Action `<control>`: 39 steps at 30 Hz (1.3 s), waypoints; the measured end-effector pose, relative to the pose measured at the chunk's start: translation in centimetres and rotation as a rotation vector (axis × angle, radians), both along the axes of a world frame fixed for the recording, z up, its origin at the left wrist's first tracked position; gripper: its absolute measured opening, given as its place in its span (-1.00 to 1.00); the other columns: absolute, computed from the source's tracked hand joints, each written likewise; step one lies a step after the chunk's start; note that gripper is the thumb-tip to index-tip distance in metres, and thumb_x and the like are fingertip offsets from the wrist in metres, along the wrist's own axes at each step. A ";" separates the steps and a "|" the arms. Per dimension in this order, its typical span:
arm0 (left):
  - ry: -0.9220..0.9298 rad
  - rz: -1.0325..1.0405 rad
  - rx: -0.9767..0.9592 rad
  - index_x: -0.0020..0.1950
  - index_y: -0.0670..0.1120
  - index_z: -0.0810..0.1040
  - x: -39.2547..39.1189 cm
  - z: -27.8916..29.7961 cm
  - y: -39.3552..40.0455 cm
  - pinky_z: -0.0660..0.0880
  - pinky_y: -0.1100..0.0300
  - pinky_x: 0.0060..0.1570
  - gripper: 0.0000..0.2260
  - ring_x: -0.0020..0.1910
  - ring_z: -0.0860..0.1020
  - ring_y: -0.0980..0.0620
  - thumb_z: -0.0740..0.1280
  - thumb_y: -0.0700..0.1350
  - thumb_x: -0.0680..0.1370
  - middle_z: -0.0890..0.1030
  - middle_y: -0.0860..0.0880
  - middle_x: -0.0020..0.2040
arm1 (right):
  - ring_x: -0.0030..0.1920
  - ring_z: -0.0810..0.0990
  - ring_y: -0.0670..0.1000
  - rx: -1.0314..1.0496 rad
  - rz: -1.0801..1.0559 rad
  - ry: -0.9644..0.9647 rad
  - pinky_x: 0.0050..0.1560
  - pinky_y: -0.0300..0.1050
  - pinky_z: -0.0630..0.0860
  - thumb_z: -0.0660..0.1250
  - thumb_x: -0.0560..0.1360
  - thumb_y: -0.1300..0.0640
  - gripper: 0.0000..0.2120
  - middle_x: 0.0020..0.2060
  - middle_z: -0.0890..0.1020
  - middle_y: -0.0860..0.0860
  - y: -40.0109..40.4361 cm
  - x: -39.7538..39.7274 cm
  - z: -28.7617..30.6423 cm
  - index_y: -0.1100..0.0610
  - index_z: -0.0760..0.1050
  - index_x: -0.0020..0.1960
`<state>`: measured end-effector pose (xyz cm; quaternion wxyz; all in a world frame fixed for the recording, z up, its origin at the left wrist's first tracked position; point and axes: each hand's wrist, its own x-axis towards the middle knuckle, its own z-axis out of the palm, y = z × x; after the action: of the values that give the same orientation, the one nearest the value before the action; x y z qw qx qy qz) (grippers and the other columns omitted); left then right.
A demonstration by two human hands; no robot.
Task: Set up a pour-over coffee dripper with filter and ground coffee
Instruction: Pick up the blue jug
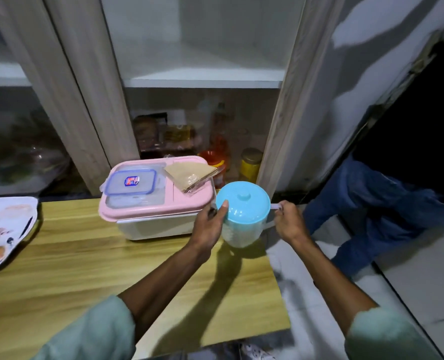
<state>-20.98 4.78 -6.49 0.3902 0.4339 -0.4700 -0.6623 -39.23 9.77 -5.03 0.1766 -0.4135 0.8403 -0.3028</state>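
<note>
A clear plastic jug with a light blue lid (243,203) is held just above the far right corner of the wooden table (91,266). My left hand (210,224) wraps the jug's left side, thumb on the lid's rim. My right hand (288,222) grips its clear handle on the right. A pack of brown paper filters (189,175) lies on the pink lid of a white storage box (153,198), beside a small clear container with a blue-rimmed lid (131,181). No dripper or ground coffee shows.
A white tray with a coffee print (5,229) sits at the table's left edge. Behind stands a glass-door cabinet (202,81) with jars and bottles on its lower shelf. Blue cloth (387,209) lies on the floor to the right.
</note>
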 end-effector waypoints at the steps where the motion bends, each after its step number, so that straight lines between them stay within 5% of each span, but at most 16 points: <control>1: 0.000 -0.008 -0.009 0.30 -0.07 0.53 1.2 0.2 0.5 0.56 0.43 -0.27 -0.62 0.07 0.59 0.18 0.32 0.06 0.54 0.65 0.04 0.15 | 0.05 0.59 0.25 -0.019 -0.004 0.015 -0.08 -0.01 0.50 0.12 0.56 0.30 -0.78 0.04 0.63 0.26 0.8 1.2 0.2 0.30 0.53 0.06; 4: -0.026 -0.021 -0.039 0.22 -0.08 0.58 5.9 0.6 2.0 0.52 0.49 -0.30 -0.67 -0.07 0.59 0.29 0.33 0.05 0.53 0.67 0.12 -0.01 | 0.07 0.58 0.32 -0.045 -0.016 0.043 -0.04 0.09 0.53 0.16 0.54 0.30 -0.78 0.02 0.64 0.30 2.9 5.9 0.6 0.30 0.55 0.04; 8: -0.060 -0.005 -0.096 0.04 -0.09 0.62 13.3 0.8 3.6 0.39 0.56 -0.42 -0.80 -0.37 0.54 0.42 0.34 0.00 0.54 0.63 0.17 -0.20 | 0.11 0.56 0.28 -0.031 -0.042 0.067 -0.01 -0.02 0.46 0.15 0.55 0.29 -0.78 0.05 0.63 0.27 5.0 13.5 0.2 0.29 0.55 0.06; 13: -0.118 0.005 -0.108 -0.05 -0.10 0.61 23.6 0.3 5.3 0.45 0.43 -0.34 -0.78 -0.31 0.53 0.34 0.33 0.04 0.54 0.63 0.17 -0.21 | -0.10 0.54 0.17 -0.047 0.012 0.049 -0.22 -0.10 0.30 0.16 0.56 0.29 -0.67 -0.12 0.59 0.27 6.5 23.5 -1.0 0.05 0.28 -0.35; 17: -0.161 0.059 -0.082 -0.02 -0.23 0.60 31.5 -0.9 6.0 0.41 0.41 -0.33 -0.68 -0.25 0.50 0.19 0.33 0.04 0.54 0.61 0.06 -0.18 | 0.00 0.58 0.23 -0.022 0.084 -0.008 -0.19 -0.09 0.32 0.15 0.55 0.31 -0.83 -0.03 0.63 0.28 6.6 30.9 -2.4 0.29 0.51 -0.06; 23: -0.189 0.113 -0.071 -0.08 -0.30 0.53 39.8 -2.6 6.4 0.34 0.23 -0.25 -0.64 -0.28 0.44 0.15 0.33 0.04 0.53 0.52 -0.02 -0.23 | 0.03 0.60 0.21 -0.013 0.171 -0.046 -0.18 -0.12 0.35 0.13 0.56 0.29 -0.81 0.00 0.66 0.23 6.2 38.8 -4.1 0.28 0.53 0.00; 27: -0.199 0.128 -0.051 -0.14 -0.21 0.58 43.0 -4.0 6.1 0.43 0.38 -0.28 -0.70 -0.28 0.52 0.22 0.35 0.04 0.52 0.61 0.11 -0.30 | 0.06 0.60 0.18 -0.021 0.201 -0.073 -0.16 -0.18 0.35 0.12 0.56 0.31 -0.78 0.07 0.65 0.21 5.9 41.7 -5.0 0.29 0.53 0.05; 30: -0.150 0.119 -0.015 -0.10 -0.07 0.65 44.2 -4.6 6.0 0.52 0.32 -0.12 -0.83 -0.10 0.62 0.20 0.35 0.00 0.53 0.71 0.13 -0.16 | 0.05 0.61 0.16 -0.018 0.202 -0.102 -0.13 -0.13 0.42 0.12 0.56 0.31 -0.77 0.06 0.66 0.19 5.5 42.9 -5.2 0.29 0.54 0.06; 33: -0.170 0.121 0.004 -0.09 -0.05 0.63 44.9 -4.1 6.0 0.51 0.41 -0.22 -0.84 -0.06 0.60 0.11 0.37 0.02 0.51 0.68 0.10 -0.16 | 0.04 0.60 0.19 0.009 0.217 -0.106 -0.17 -0.13 0.37 0.14 0.54 0.30 -0.80 -0.01 0.67 0.19 5.1 43.1 -5.0 0.25 0.55 -0.01; 35: -0.296 0.151 -0.026 0.02 -0.06 0.60 45.2 -3.6 5.8 0.48 0.39 -0.17 -0.79 0.00 0.57 0.04 0.38 0.05 0.50 0.66 0.05 -0.06 | 0.09 0.59 0.19 0.057 0.248 -0.116 -0.06 -0.10 0.44 0.15 0.53 0.30 -0.77 0.03 0.66 0.17 4.9 42.8 -4.2 0.23 0.57 0.03; 39: -0.712 0.090 -0.275 0.40 -0.10 0.38 45.4 -1.3 4.4 0.37 0.05 0.29 -0.50 0.37 0.41 -0.10 0.24 0.15 0.56 0.45 -0.11 0.41 | 0.31 0.48 0.14 0.126 0.328 0.020 0.29 -0.06 0.41 0.11 0.58 0.21 -0.65 0.31 0.53 0.14 3.7 41.9 -2.0 0.19 0.46 0.32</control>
<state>24.47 9.18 -7.78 0.2860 0.6006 -0.6408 -0.3832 2.68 13.44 -7.00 0.2410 -0.5359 0.7807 -0.2126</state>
